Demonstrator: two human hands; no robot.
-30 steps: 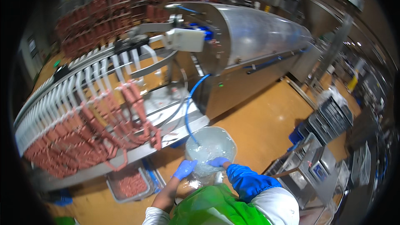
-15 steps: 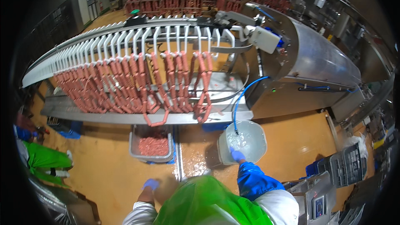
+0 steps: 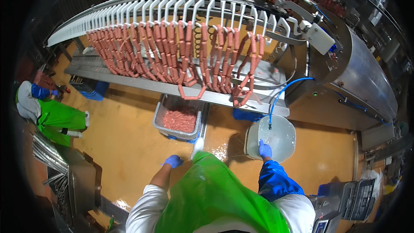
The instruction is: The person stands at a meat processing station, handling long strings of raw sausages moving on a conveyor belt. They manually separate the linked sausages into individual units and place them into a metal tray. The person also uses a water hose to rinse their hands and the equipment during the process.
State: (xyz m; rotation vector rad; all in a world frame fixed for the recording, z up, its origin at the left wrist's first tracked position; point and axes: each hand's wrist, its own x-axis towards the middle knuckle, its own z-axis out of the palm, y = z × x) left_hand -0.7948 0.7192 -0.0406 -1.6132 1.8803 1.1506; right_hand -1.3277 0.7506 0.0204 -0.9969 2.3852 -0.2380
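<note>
My right hand [image 3: 265, 150], in a blue glove and blue sleeve cover, is closed over the near left rim of a whitish plastic tub [image 3: 282, 134] on the floor. Water shows inside the tub. A blue hose [image 3: 280, 92] runs down from the machine, its dark end over the tub's far side. My left hand [image 3: 174, 161], also blue-gloved, hangs low beside my green apron, holding nothing, its fingers loosely apart. Nearest to it stands a grey bin [image 3: 158, 118] with pinkish-red meat [image 3: 180, 121] in it.
Linked sausages [image 3: 168, 51] hang in loops from a row of white hooks [image 3: 142, 11] above a metal tray [image 3: 172, 89]. At right is a large steel machine [image 3: 366, 73]. A person in a green apron [image 3: 62, 114] stands at left. Stacked crates [image 3: 360, 198] are at lower right.
The view has turned, so the scene sits higher and further right. My white boot has come into view near the bin. My right hand stays at the tub's rim, and the water looks less churned.
</note>
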